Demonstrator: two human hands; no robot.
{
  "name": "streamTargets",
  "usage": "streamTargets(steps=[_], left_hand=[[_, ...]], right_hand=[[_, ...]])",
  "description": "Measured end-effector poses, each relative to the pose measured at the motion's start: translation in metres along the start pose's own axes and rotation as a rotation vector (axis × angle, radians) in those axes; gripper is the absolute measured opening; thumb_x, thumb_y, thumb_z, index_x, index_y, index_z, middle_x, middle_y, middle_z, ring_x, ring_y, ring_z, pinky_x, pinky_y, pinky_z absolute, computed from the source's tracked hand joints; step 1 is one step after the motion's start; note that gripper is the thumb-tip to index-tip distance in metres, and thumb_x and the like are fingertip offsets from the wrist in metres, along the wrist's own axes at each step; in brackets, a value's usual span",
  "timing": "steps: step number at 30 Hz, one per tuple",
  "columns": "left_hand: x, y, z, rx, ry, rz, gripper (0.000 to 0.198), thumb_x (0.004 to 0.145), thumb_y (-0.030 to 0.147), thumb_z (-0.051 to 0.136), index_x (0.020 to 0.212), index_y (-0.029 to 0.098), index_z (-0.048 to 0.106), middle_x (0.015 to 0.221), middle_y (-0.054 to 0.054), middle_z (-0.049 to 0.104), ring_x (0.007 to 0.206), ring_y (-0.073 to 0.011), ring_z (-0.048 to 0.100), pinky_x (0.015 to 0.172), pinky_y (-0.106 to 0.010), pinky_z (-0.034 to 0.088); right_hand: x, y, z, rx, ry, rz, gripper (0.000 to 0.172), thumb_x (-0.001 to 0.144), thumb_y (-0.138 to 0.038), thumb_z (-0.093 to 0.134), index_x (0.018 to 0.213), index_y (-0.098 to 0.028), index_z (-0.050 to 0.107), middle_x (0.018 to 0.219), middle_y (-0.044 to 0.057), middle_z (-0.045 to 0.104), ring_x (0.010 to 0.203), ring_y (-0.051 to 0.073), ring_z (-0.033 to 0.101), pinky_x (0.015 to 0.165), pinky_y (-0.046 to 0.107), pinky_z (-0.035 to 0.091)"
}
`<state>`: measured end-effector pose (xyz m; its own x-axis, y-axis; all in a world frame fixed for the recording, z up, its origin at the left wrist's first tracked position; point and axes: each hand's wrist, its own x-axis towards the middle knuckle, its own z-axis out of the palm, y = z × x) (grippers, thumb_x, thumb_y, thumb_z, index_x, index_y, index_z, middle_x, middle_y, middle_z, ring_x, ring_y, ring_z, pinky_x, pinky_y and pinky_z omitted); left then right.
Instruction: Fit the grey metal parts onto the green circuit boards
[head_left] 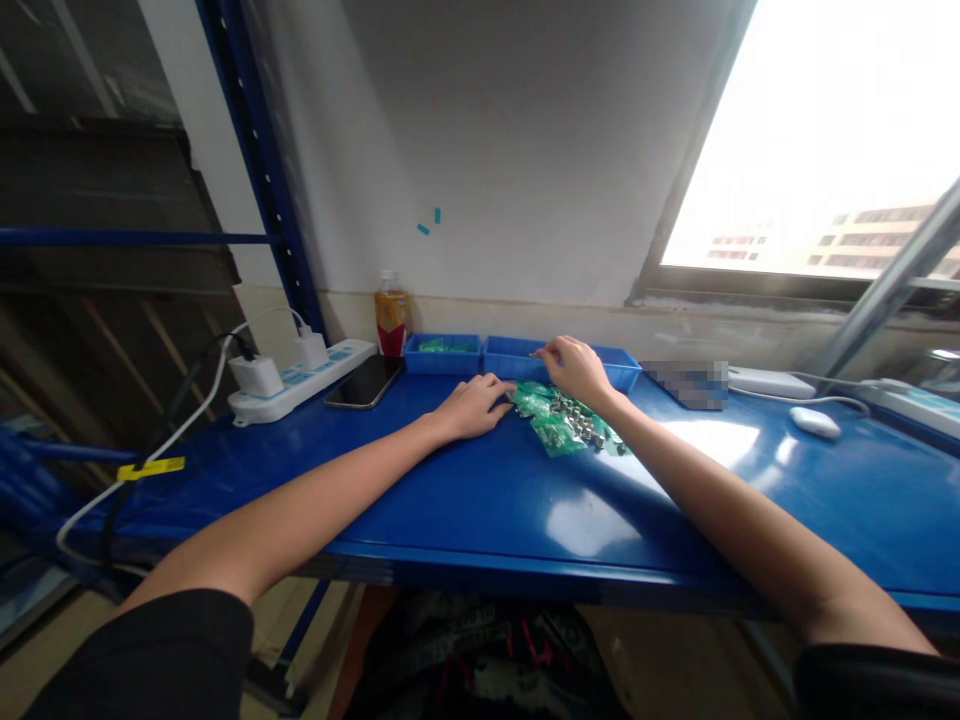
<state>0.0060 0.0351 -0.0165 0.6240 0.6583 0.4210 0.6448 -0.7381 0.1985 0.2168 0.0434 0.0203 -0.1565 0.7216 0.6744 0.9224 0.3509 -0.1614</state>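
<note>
1 blue tabletop [484, 515] is spread across the scene, backed by 1 grey wall [480, 150] and, at far right, 1 window [817, 130]. 2 blue plastic bins are set side by side near the wall: in the smaller left bin [442, 363], green packets [442, 346] are held; the contents of the longer right bin [622, 370] are hidden. 2 white power strips are seen, 1 at left [251, 406], fitted with 2 white adapters [257, 376], and 1 at the far right edge [919, 408].

Just in front of the right bin, green plastic bags [555, 436] and small metal parts [589, 430] are heaped, too crowded to be counted. The left hand [471, 405] is laid palm down, fingers loosely extended, at the heap's left edge. The right hand [577, 370] is raised over the right bin's near rim; by its thumb and forefinger a small piece [534, 355] is pinched, too small to be identified.

1 bottle [392, 318] is stood left of the bins, with 1 black smartphone [365, 384] laid nearer. 1 white rounded case [815, 423] is placed at right. Between heap and near edge, glossy tabletop is left for the arms.
</note>
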Motion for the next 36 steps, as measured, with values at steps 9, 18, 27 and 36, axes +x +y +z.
streamTargets(steps=[9, 18, 27, 36], left_hand=[[-0.006, 0.002, -0.004, 0.083, -0.016, -0.037, 0.020, 0.085, 0.028, 0.051, 0.099, 0.019, 0.060, 0.099, -0.009, 0.064, 0.095, -0.0243, 0.059, 0.083, -0.036, 0.047], [-0.009, 0.002, 0.000, -0.214, 0.160, 0.137, 0.042, 0.079, 0.006, 0.045, 0.119, 0.019, 0.048, 0.108, -0.007, 0.058, 0.092, -0.0160, 0.060, 0.085, -0.028, 0.048], [-0.011, 0.013, -0.005, -0.453, 0.182, 0.084, 0.037, 0.085, 0.013, 0.049, 0.120, 0.019, 0.044, 0.098, -0.006, 0.066, 0.092, -0.0176, 0.064, 0.084, -0.031, 0.050], [-0.012, 0.019, -0.007, -0.718, 0.194, -0.071, 0.031, 0.092, 0.025, 0.044, 0.122, 0.017, 0.043, 0.089, -0.004, 0.068, 0.083, -0.0153, 0.066, 0.077, -0.026, 0.050]], right_hand=[[0.005, 0.043, 0.010, -0.031, 0.090, 0.072, 0.030, 0.090, -0.039, 0.046, 0.069, -0.019, 0.054, 0.073, 0.007, 0.059, 0.071, 0.020, 0.053, 0.065, 0.029, 0.035], [-0.039, -0.013, -0.008, 0.042, 0.140, -0.150, 0.026, 0.094, -0.031, 0.034, 0.070, -0.023, 0.039, 0.069, 0.003, 0.049, 0.060, 0.017, 0.046, 0.058, 0.029, 0.030], [-0.047, -0.033, -0.008, 0.185, -0.003, -0.252, 0.021, 0.090, -0.032, 0.046, 0.073, -0.022, 0.042, 0.069, 0.000, 0.048, 0.058, 0.014, 0.046, 0.056, 0.026, 0.034], [-0.048, -0.032, -0.005, 0.229, -0.174, -0.405, 0.012, 0.092, -0.025, 0.045, 0.100, -0.020, 0.053, 0.090, 0.007, 0.061, 0.083, 0.020, 0.058, 0.074, 0.032, 0.045]])
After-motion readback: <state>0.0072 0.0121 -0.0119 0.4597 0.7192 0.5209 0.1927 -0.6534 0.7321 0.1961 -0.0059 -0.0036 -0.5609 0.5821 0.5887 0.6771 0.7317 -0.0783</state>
